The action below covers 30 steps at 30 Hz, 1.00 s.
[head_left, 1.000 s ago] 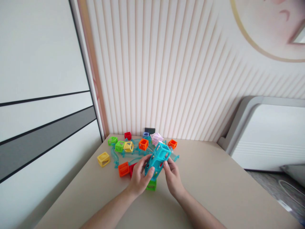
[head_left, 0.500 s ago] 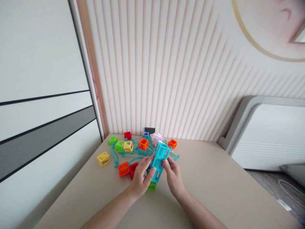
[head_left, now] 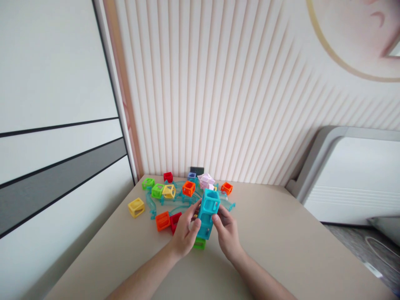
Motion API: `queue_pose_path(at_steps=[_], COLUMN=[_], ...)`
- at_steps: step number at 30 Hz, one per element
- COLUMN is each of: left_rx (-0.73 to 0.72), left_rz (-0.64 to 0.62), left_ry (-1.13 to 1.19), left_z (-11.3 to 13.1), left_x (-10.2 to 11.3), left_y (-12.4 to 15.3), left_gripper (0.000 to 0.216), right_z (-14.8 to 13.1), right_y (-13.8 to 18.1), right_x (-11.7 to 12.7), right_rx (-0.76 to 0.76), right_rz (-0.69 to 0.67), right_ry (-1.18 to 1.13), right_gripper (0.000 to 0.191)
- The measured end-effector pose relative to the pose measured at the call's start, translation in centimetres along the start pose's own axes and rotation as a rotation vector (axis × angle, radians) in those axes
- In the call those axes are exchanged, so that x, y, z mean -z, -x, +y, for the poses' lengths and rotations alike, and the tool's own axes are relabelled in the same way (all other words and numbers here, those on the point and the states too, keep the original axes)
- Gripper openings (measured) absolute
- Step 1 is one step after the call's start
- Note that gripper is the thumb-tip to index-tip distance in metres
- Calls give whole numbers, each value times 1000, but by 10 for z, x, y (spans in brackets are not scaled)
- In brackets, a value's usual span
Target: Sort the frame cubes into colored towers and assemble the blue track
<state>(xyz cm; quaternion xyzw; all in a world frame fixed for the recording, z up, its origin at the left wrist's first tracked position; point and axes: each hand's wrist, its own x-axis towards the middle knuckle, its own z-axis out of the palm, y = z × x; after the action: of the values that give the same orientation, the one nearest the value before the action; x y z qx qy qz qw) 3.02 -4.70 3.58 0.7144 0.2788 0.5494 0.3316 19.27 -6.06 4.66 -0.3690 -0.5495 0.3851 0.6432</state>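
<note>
Both hands grip a stack of blue hollow cube blocks point(head_left: 208, 208) in front of me. My left hand point(head_left: 186, 233) is closed on its left side, thumb on the near face. On the right side, my right hand point(head_left: 228, 231) is closed, its thumb pressed to the edge and fingers behind. Below the stack shows part of a green block point(head_left: 199, 243); whether it touches the stack I cannot tell. A red block point(head_left: 175, 221) sits left of my left hand, partly covered by it, beside an orange block point(head_left: 163, 221).
Translucent blue track pieces point(head_left: 176, 200) spread across the back of the table point(head_left: 281, 233). Among them lie a pale purple piece point(head_left: 206, 181), green point(head_left: 158, 191) and yellow blocks point(head_left: 136, 207). An orange block point(head_left: 226, 188) is at back right. A ribbed wall point(head_left: 206, 91) rises behind.
The blue block stack has tilted more upright in my hands, its top end coming slightly lower and to the left. Both hands keep hold. The loose blocks stay put.
</note>
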Motion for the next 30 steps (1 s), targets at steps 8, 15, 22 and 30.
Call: queue_pose_path(at_steps=[8, 15, 22, 30], left_rx=[0, -172, -381, -392], left_rz=[81, 101, 35, 10], left_ry=[-8, -162, -184, -124], left_z=[1, -7, -1, -14], left_x=[1, 6, 13, 13], left_y=[0, 4, 2, 6], left_gripper=[43, 46, 48, 49], right_z=[7, 4, 0, 1], right_y=[10, 12, 16, 18], right_x=[3, 3, 7, 8], right_rx=[182, 283, 384, 429], right_rz=[-78, -107, -191, -211], right_ry=[177, 212, 267, 313], right_gripper=[44, 50, 47, 46])
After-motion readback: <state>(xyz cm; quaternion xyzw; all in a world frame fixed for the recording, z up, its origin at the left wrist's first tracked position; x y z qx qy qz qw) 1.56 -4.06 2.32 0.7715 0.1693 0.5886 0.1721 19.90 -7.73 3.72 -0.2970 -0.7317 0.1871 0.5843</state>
